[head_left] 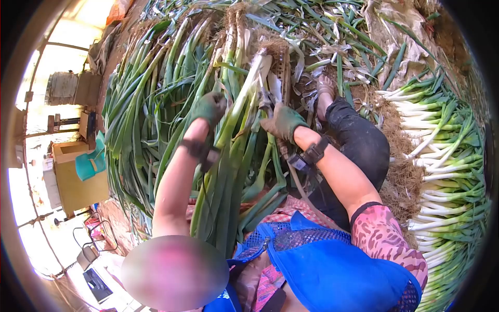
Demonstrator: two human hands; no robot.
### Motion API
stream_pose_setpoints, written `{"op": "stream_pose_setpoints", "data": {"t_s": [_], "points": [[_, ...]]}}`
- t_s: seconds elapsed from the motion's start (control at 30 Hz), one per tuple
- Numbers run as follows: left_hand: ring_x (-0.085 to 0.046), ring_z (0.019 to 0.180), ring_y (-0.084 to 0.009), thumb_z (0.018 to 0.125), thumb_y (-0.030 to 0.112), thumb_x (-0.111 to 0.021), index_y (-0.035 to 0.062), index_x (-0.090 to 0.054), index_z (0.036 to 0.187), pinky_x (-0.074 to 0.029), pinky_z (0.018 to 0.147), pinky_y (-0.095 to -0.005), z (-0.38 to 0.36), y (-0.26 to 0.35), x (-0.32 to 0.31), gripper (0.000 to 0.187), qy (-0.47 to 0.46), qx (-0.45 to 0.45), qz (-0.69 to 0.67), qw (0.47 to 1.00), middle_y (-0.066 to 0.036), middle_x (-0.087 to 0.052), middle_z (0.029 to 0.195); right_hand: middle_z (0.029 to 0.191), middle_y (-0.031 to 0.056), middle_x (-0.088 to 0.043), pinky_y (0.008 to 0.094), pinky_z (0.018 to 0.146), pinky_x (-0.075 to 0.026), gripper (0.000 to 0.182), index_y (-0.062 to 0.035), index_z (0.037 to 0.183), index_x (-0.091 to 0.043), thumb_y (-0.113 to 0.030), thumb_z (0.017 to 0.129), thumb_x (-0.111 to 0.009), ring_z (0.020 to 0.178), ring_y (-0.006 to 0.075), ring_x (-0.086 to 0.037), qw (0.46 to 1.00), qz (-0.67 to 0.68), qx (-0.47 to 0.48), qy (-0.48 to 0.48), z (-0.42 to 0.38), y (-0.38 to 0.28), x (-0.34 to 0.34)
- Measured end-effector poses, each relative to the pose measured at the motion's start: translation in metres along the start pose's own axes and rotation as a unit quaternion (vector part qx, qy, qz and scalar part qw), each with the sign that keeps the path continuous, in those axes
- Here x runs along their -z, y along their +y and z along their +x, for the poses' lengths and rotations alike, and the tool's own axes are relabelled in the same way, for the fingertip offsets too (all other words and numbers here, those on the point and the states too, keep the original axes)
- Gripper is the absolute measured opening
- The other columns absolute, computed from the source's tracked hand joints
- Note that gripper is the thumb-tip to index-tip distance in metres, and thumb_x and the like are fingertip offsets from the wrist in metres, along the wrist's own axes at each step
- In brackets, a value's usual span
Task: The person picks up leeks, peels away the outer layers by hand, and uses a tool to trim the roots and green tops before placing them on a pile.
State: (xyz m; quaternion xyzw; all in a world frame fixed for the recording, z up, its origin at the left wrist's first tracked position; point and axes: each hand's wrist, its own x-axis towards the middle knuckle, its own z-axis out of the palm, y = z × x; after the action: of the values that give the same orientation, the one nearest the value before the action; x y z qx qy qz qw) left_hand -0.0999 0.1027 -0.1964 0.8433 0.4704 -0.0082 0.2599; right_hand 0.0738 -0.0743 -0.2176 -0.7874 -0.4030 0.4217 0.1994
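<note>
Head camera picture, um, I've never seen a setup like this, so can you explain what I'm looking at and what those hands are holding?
There's no machine here: a person wears the camera on their head, looking down at their own gloved hands. The wide lens makes everything look curved.

The right hand grips a tool, with a hose trailing from it. The left hand is curled beside a thick stalk; I can't tell whether it grips it.

On the ground, at the picture's left, lies a big pile of leafy stalks that look like leeks. At the right is a row of cleaner, white-stemmed ones, with brown roots along their white ends.
</note>
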Motion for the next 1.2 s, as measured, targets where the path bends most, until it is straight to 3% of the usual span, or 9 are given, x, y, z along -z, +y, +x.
{"op": "stream_pose_setpoints", "data": {"t_s": [0.07,0.27,0.43,0.5,0.57,0.73,0.97,1.13,1.2], "points": [[-0.067,0.100,-0.0304,0.089,0.029,-0.061,0.0080,-0.067,0.114,-0.051,0.089,-0.0381,0.045,-0.011,-0.014,0.033,0.035,-0.016,0.034,0.999,-0.019,-0.068,0.107,0.108,0.0335,-0.063,0.0422,0.091,-0.050,0.075,0.0124,0.119,-0.053,-0.044,0.073,-0.070,0.106,0.0391,-0.064,0.995,0.024,-0.024,-0.091,-0.008,-0.011,0.014],[-0.057,0.122,-0.0310,0.085,0.034,-0.062,0.0091,-0.049,0.136,-0.044,0.105,-0.0411,0.117,0.004,-0.053,0.059,-0.028,0.205,0.133,0.969,-0.020,-0.058,0.132,0.107,0.0314,-0.064,0.0416,0.090,-0.050,0.068,0.0119,0.114,-0.056,-0.042,0.074,-0.069,0.105,0.0404,-0.064,1.000,0.015,-0.002,0.013,-0.020,-0.017,0.012],[-0.069,0.088,-0.0279,0.076,0.033,-0.071,-0.0040,-0.061,0.120,-0.054,0.077,-0.0397,0.111,-0.017,-0.008,0.058,-0.176,0.145,-0.010,0.974,-0.018,-0.069,0.111,0.104,0.0342,-0.063,0.0434,0.087,-0.050,0.076,0.0143,0.114,-0.053,-0.049,0.076,-0.067,0.103,0.0424,-0.063,0.999,0.022,-0.001,-0.024,-0.007,-0.011,0.011],[-0.068,0.096,-0.0287,0.076,0.036,-0.070,-0.0018,-0.060,0.124,-0.053,0.084,-0.0397,0.088,-0.014,-0.005,0.062,-0.202,0.173,-0.066,0.962,-0.018,-0.067,0.115,0.103,0.0341,-0.063,0.0429,0.086,-0.050,0.076,0.0149,0.113,-0.054,-0.050,0.075,-0.067,0.102,0.0418,-0.064,0.999,0.032,-0.011,-0.041,-0.003,-0.009,0.006],[-0.059,0.118,-0.0321,0.077,0.041,-0.067,0.0052,-0.061,0.126,-0.045,0.100,-0.0398,0.093,-0.026,-0.014,0.061,-0.157,0.147,0.065,0.974,-0.020,-0.061,0.127,0.100,0.0341,-0.064,0.0427,0.085,-0.050,0.078,0.0161,0.112,-0.054,-0.050,0.073,-0.067,0.100,0.0416,-0.065,0.999,0.037,-0.006,-0.029,-0.013,-0.014,0.008],[-0.058,0.119,-0.0351,0.086,0.044,-0.060,0.0040,-0.049,0.135,-0.044,0.101,-0.0400,0.091,-0.016,-0.034,0.064,-0.008,0.046,0.067,0.997,-0.023,-0.060,0.128,0.097,0.0337,-0.064,0.0432,0.083,-0.050,0.076,0.0156,0.111,-0.051,-0.050,0.076,-0.068,0.097,0.0418,-0.065,0.999,0.005,0.043,0.018,-0.037,-0.015,0.018],[-0.054,0.124,-0.0345,0.084,0.043,-0.063,0.0083,-0.045,0.138,-0.043,0.104,-0.0404,0.126,-0.027,-0.045,0.067,-0.068,0.127,0.049,0.988,-0.021,-0.058,0.131,0.098,0.0315,-0.064,0.0429,0.083,-0.050,0.070,0.0115,0.111,-0.051,-0.047,0.077,-0.070,0.096,0.0413,-0.065,0.996,0.072,0.048,0.017,-0.048,-0.031,0.053],[-0.066,0.096,-0.0231,0.078,0.024,-0.070,0.0028,-0.059,0.127,-0.052,0.084,-0.0325,0.127,-0.032,-0.048,0.054,-0.022,0.050,-0.077,0.995,-0.015,-0.068,0.112,0.104,0.0323,-0.064,0.0430,0.089,-0.049,0.075,0.0113,0.117,-0.050,-0.048,0.075,-0.069,0.103,0.0435,-0.063,0.997,0.067,0.020,-0.034,-0.039,-0.039,0.045],[-0.066,0.085,-0.0186,0.076,0.019,-0.073,0.0025,-0.060,0.122,-0.053,0.075,-0.0314,0.119,-0.025,-0.051,0.051,-0.091,0.089,-0.202,0.971,-0.011,-0.070,0.104,0.105,0.0323,-0.064,0.0432,0.090,-0.049,0.075,0.0104,0.118,-0.050,-0.048,0.075,-0.069,0.103,0.0438,-0.063,0.997,0.063,0.024,-0.031,-0.036,-0.036,0.036]]}}
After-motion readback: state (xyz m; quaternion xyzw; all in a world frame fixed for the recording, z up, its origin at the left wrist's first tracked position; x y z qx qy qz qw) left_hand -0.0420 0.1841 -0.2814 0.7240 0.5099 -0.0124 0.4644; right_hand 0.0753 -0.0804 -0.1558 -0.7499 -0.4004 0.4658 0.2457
